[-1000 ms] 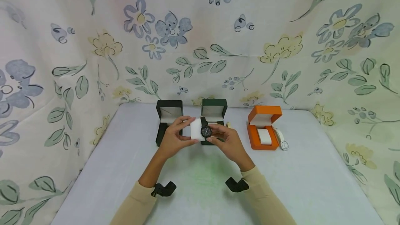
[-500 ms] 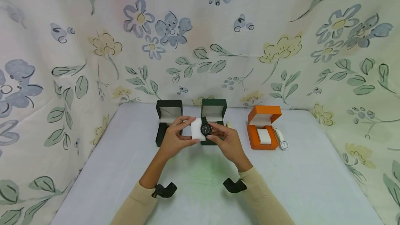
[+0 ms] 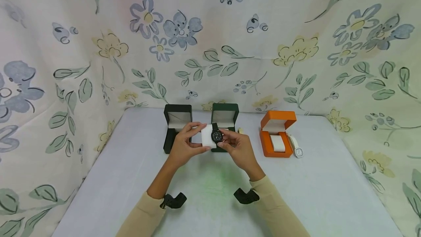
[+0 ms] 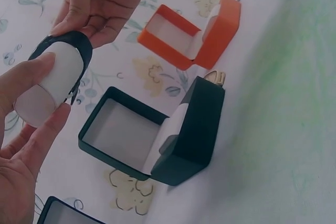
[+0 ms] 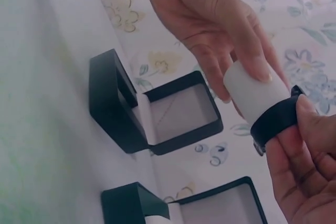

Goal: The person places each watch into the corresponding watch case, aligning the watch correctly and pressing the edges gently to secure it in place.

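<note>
In the head view, the left hand (image 3: 185, 143) and right hand (image 3: 239, 147) meet above the table (image 3: 210, 200), midway between its side edges and nearer its back edge. The left hand grips a white cushion (image 3: 207, 136) between thumb and fingers. The right hand pinches the side of a black watch (image 3: 216, 136), whose dark dial shows at the cushion's right end. Along the back edge stand three open boxes: a black box (image 3: 178, 114) left of the middle, a green box (image 3: 225, 112) in the middle behind the hands, and an orange box (image 3: 279, 115) toward the back right corner. A white watch (image 3: 295, 145) lies just beside the orange box, on its right. A gold watch (image 3: 241, 131) shows partly behind the right hand.

In the left wrist view, the left thumb lies along the cushion with fingers on the opposite side. The black strap wraps round the cushion's far end, where the right fingers and thumb hold it.

In the right wrist view, the right thumb presses the strap from outside with the fingers beneath; whether the clasp is fastened cannot be told. The left fingers hold the cushion's bare end.
</note>
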Available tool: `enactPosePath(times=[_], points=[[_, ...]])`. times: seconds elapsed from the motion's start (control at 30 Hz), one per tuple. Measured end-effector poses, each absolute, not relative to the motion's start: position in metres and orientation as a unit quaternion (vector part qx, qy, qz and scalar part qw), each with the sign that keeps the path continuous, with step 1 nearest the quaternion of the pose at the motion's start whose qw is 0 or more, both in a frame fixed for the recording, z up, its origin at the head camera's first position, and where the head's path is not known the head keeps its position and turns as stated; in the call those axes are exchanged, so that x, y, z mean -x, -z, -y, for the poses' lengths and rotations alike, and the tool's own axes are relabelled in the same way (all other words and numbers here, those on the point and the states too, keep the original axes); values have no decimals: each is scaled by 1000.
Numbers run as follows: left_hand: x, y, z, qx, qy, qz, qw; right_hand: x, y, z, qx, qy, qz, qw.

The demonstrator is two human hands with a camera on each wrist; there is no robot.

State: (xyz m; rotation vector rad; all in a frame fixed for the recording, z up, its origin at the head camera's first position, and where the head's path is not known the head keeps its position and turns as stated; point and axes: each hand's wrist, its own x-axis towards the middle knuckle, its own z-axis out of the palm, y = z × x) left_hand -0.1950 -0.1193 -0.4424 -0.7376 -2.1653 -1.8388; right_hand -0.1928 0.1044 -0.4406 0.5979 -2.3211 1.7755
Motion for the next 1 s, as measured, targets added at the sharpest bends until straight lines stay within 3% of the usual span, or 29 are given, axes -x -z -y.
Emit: enactPosePath(times=[0.37, 0.57, 0.77, 1.0], points=[[188, 430, 112, 225, 622, 745, 88, 190, 443, -99, -128, -630, 762, 73], [190, 428, 112, 237, 602, 756, 97, 185, 444, -94, -91, -618, 775, 97], [192, 425, 114, 264, 587, 758, 105, 179, 439, -89, -123, -598, 783, 118], [192, 429, 119, 263, 602, 750, 83, 181, 443, -99, -191, -588, 780, 98]])
